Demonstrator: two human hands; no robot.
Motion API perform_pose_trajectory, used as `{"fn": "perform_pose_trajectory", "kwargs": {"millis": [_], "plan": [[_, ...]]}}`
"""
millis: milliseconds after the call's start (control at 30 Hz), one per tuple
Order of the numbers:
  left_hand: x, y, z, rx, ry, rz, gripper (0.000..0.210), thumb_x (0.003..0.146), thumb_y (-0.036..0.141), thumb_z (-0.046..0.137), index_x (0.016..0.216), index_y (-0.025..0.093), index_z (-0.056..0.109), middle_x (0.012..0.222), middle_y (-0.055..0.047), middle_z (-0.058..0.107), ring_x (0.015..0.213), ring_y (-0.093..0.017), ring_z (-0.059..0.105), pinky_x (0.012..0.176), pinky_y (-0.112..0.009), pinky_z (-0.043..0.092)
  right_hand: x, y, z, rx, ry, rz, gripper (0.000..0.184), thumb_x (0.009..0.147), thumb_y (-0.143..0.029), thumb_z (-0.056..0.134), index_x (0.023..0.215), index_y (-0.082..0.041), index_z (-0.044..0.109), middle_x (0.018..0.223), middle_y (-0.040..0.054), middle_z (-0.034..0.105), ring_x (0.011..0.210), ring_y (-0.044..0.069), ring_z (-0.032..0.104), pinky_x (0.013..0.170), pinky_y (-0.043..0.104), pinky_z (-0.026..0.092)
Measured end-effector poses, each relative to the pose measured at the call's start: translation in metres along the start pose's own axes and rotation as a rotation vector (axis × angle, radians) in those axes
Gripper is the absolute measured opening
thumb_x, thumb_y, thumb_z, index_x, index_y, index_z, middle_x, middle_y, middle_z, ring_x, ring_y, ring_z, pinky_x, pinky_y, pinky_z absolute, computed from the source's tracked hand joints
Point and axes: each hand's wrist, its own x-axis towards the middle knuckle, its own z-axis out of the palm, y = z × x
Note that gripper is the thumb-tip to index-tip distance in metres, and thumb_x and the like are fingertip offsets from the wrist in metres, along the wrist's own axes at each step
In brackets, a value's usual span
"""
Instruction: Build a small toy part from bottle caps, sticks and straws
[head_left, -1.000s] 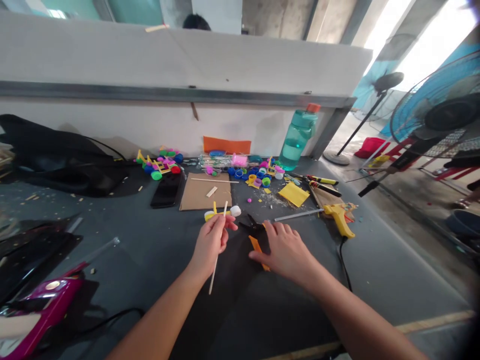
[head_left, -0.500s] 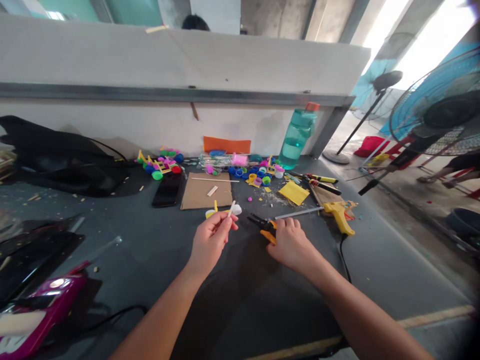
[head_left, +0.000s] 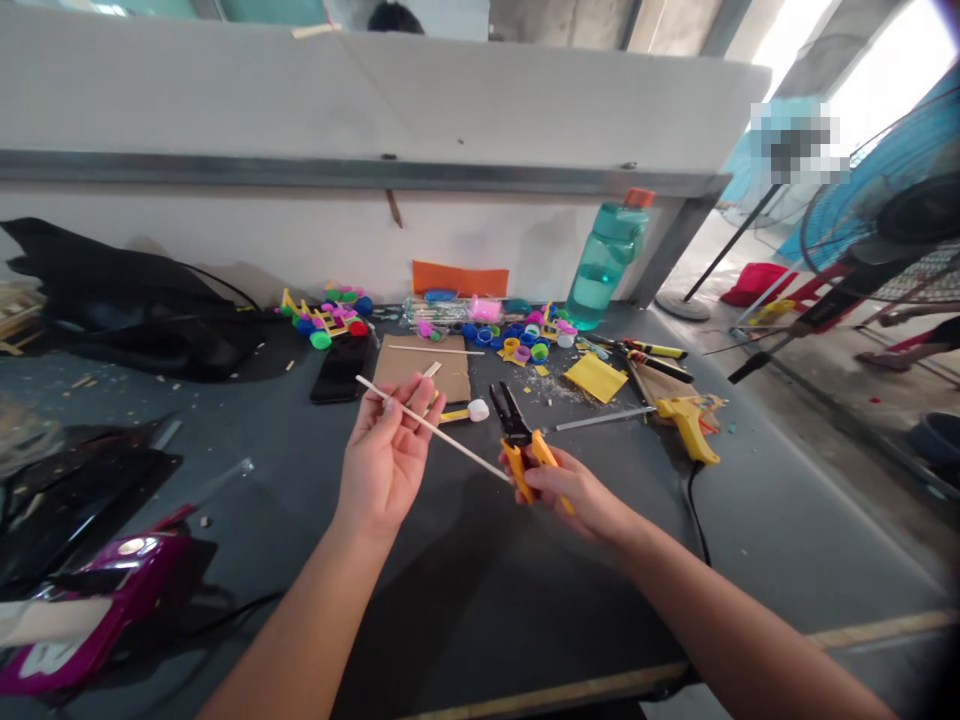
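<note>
A thin pale wooden stick (head_left: 457, 442) is pinched between the thumb and fingers of my left hand (head_left: 386, 455), slanting down to the right. Its lower end reaches the orange handles beside my right hand (head_left: 574, 490). That hand is closed around the orange handles of black-jawed wire strippers (head_left: 516, 422), whose jaws point up and away from me, slightly apart. Just beyond the stick lies a small yellow piece with a white rounded end (head_left: 478, 410). Behind my left hand is a brown cardboard sheet (head_left: 452, 380) with another thin stick (head_left: 435, 349) on it.
Coloured bottle caps (head_left: 517, 345) and a teal water bottle (head_left: 606, 265) stand along the back panel. To the right lie a yellow glue gun (head_left: 691, 425), a metal strip (head_left: 600, 419) and a yellow card (head_left: 595, 378). A black phone (head_left: 341, 370) and magenta device (head_left: 112, 590) are on the left.
My right hand has lifted the wire strippers off the table and turned them jaws-up. My left hand has moved left and opened its palm upward, the stick now showing at full length.
</note>
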Motion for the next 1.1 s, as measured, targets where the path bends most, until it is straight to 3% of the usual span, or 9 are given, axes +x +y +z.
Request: {"fn": "perform_pose_trajectory", "kwargs": {"millis": [133,300,633,767,967,1100], "plan": [[0.004,-0.002,-0.006,0.010,0.030,0.036,0.012,0.084,0.012,0.055,0.079,0.022,0.056,0.107,0.002,0.069,0.118,-0.018,0.056,0.101,-0.042,0.045,-0.001,0.001,0.000,0.250,-0.114,0.012,0.028,0.071,-0.019,0.057,0.098,-0.018,0.060,0.099,0.0075,0.063,0.084,0.018,0.055,0.069,0.031,0.044],[0.003,-0.005,-0.006,0.033,0.014,0.065,0.010,0.081,0.014,0.061,0.079,0.022,0.055,0.108,0.000,0.069,0.117,-0.019,0.056,0.102,-0.040,0.044,0.000,-0.005,-0.005,0.358,-0.193,0.003,0.031,0.074,-0.023,0.052,0.104,-0.016,0.057,0.100,0.0100,0.065,0.082,0.018,0.058,0.077,0.034,0.044],[-0.011,-0.011,0.005,0.238,-0.072,0.052,0.020,0.075,0.025,0.069,0.084,0.022,0.051,0.095,-0.001,0.071,0.092,-0.019,0.068,0.085,-0.039,0.054,0.005,-0.017,-0.016,0.522,-0.089,0.006,0.032,0.075,-0.027,0.047,0.103,-0.016,0.059,0.110,0.0102,0.062,0.090,0.020,0.058,0.084,0.037,0.046],[-0.017,-0.015,0.008,0.321,-0.152,0.091,0.015,0.078,0.024,0.066,0.084,0.020,0.053,0.093,-0.004,0.071,0.094,-0.022,0.067,0.079,-0.039,0.056,0.004,-0.025,-0.024,0.583,-0.075,-0.017,0.033,0.074,-0.027,0.046,0.103,-0.017,0.059,0.108,0.0081,0.061,0.092,0.018,0.057,0.086,0.034,0.046],[-0.028,-0.013,0.008,0.573,-0.374,0.125,0.008,0.083,0.026,0.059,0.085,0.018,0.061,0.105,-0.008,0.067,0.054,-0.011,0.062,0.058,-0.029,0.052,0.002,-0.030,-0.035,0.619,-0.072,-0.090,0.031,0.075,-0.032,0.044,0.099,-0.020,0.058,0.099,0.0062,0.062,0.090,0.018,0.056,0.086,0.034,0.046],[-0.027,-0.001,0.008,0.693,-0.603,-0.078,0.026,0.086,0.036,0.053,0.097,0.018,0.068,0.107,-0.012,0.066,0.073,-0.018,0.066,0.073,-0.032,0.051,0.003,-0.035,-0.046,0.646,-0.049,-0.047,0.031,0.074,-0.029,0.046,0.099,-0.017,0.059,0.090,0.0056,0.062,0.078,0.016,0.057,0.080,0.030,0.048]]}}
